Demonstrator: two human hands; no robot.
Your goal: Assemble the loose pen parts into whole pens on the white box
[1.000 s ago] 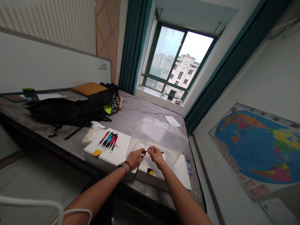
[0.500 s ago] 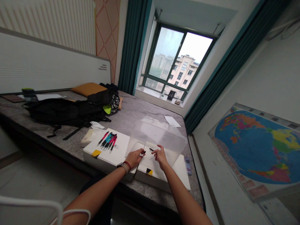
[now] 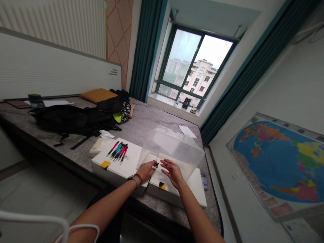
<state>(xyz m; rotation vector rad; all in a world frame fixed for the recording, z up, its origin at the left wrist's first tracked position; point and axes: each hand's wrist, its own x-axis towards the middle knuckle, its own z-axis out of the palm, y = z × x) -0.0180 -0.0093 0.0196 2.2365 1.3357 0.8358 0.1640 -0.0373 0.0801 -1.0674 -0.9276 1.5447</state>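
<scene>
My left hand (image 3: 146, 171) is closed in a pinch on a small black-and-white piece (image 3: 156, 165), too small to name for certain. Facing it, my right hand (image 3: 173, 171) has its fingers spread, and I see nothing held in it. Both hands are over the white boxes, in front of a clear plastic bin (image 3: 174, 143) that lies with its opening toward me. On the left white box (image 3: 133, 149) lies a bunch of several click pens (image 3: 118, 152) with red, teal and black barrels. The right white box (image 3: 197, 189) is under my right hand.
A black backpack (image 3: 65, 118) lies on the grey mattress (image 3: 149, 116), with a tissue pack (image 3: 97, 147) nearer the boxes. A white sheet (image 3: 187, 131) rests behind the bin. A world map (image 3: 275, 162) hangs on the right wall.
The small dark, shiny piece at my right hand's fingertips is no longer seen there, and those fingers have spread. My left hand keeps its pinch in about the same place.
</scene>
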